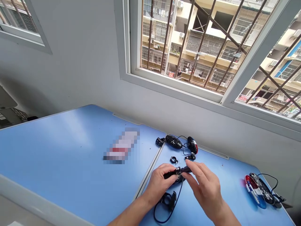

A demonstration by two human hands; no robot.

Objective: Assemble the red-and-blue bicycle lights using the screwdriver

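My left hand and my right hand pinch a small black plastic clamp part with a metal screw between them, above the table. A dark rounded unit lies under it, partly hidden by my fingers. Near my left wrist sits a black bracket with a thin looped cable. Just beyond my fingertips lie a small black clip ring and a black mount. Further back, a wired black oval unit joins a red-and-blue lens.
The blue two-panel table has a seam running under my left hand. A pixelated object lies left of my hands. A wired red, white and blue lamp lies at right. A barred window is behind the table.
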